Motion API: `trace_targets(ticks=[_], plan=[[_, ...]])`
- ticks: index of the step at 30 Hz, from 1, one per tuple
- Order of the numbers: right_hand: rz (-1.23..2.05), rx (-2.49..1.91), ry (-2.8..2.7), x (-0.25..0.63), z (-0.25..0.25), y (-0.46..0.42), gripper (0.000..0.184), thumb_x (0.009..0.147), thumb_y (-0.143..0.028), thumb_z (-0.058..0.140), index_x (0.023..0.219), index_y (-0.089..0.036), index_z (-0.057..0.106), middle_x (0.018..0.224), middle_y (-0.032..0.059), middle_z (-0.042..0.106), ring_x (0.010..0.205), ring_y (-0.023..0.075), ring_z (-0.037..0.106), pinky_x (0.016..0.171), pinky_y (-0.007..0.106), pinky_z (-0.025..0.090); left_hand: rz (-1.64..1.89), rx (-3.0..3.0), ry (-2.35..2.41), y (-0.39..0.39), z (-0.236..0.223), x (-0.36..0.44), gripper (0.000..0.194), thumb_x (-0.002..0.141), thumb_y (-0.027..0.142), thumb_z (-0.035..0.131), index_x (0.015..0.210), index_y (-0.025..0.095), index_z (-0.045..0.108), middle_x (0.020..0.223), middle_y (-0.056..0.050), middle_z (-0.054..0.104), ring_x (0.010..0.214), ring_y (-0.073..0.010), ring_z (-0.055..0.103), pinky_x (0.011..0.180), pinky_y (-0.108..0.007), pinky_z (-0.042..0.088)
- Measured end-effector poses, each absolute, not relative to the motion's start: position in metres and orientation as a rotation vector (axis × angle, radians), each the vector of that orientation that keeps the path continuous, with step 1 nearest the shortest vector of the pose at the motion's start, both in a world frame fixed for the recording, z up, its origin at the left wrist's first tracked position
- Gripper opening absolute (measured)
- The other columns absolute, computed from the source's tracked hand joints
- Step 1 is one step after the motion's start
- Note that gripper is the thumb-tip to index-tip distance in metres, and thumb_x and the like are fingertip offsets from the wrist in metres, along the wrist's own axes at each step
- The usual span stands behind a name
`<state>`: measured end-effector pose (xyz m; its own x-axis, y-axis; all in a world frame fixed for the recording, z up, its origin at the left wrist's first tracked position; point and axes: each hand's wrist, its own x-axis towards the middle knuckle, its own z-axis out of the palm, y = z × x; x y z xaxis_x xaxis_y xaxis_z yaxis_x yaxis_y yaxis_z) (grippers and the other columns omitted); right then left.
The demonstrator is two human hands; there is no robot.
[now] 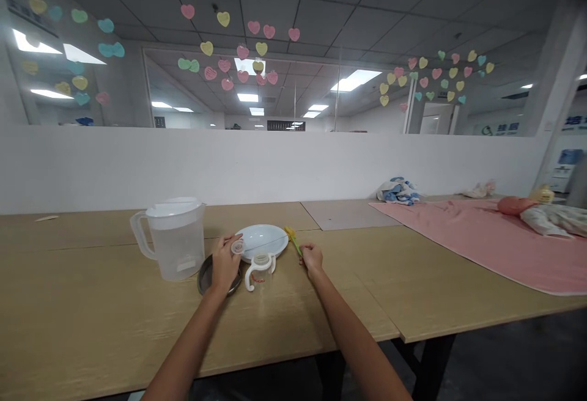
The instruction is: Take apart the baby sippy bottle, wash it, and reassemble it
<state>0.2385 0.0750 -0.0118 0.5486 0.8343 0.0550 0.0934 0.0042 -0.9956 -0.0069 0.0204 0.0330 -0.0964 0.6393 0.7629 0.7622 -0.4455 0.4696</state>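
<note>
My left hand point(224, 264) is closed on a small clear round bottle part point(238, 246), held over the near left rim of a white plate point(265, 241). A thin line, perhaps a straw, runs right from that part across the plate. My right hand point(312, 257) grips the green handle of a small brush point(293, 241) with a yellow head, pointing up and left beside the plate's right edge. Between my hands stands an open clear baby bottle point(261, 269) with white side handles and reddish print. Beneath my left hand, a dark round metal dish point(206, 277) is partly hidden.
A translucent lidded pitcher point(178, 242) stands left of the dish. Rightward, a pink cloth point(440, 236) covers part of the table, with a doll point(527, 210) lying on it. A crumpled blue and white cloth point(398, 191) rests by the wall. The table's front edge point(293, 367) is close.
</note>
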Motion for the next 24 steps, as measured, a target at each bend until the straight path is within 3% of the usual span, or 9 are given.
trace_targets(ticks=[6, 14, 19, 24], plan=[[0.629, -1.555, -0.987, 0.235, -0.011, 0.073, 0.007, 0.065, -0.012, 0.054, 0.064, -0.018, 0.058, 0.051, -0.0045, 0.055, 0.04, 0.0094, 0.05, 0.038, 0.017, 0.036, -1.38, -2.127, -1.635, 0.03, 0.021, 0.006, 0.029, 0.086, 0.022, 0.038, 0.098, 0.014, 0.064, 0.102, -0.011, 0.059, 0.092, -0.0196, 0.059, 0.085, -0.032, 0.045], [0.396, -1.602, -1.286, 0.224, -0.012, 0.064, 0.019, 0.059, -0.001, 0.056, 0.053, -0.019, 0.057, 0.056, -0.0014, 0.058, 0.06, 0.0126, 0.053, 0.055, 0.02, 0.033, -1.194, -2.296, -1.587, 0.029, 0.013, 0.001, 0.03, 0.089, 0.021, 0.035, 0.098, 0.015, 0.063, 0.105, -0.01, 0.059, 0.09, -0.0178, 0.059, 0.081, -0.029, 0.045], [0.298, -1.644, -1.354, 0.22, -0.007, 0.063, 0.016, 0.073, -0.012, 0.052, 0.062, -0.018, 0.061, 0.067, 0.0039, 0.063, 0.066, 0.0153, 0.056, 0.057, 0.021, 0.033, -1.027, -2.333, -1.599, 0.021, 0.019, 0.004, 0.031, 0.089, 0.025, 0.035, 0.088, 0.015, 0.064, 0.091, -0.009, 0.062, 0.086, -0.0211, 0.058, 0.077, -0.031, 0.043], [0.27, -1.613, -1.404, 0.218, 0.012, 0.084, 0.023, 0.085, -0.025, 0.044, 0.079, -0.017, 0.064, 0.079, 0.0063, 0.067, 0.074, 0.0155, 0.059, 0.061, 0.021, 0.036, -1.046, -2.354, -1.578, 0.021, 0.02, 0.007, 0.029, 0.088, 0.021, 0.036, 0.093, 0.014, 0.064, 0.097, -0.012, 0.062, 0.09, -0.0221, 0.056, 0.083, -0.033, 0.041]])
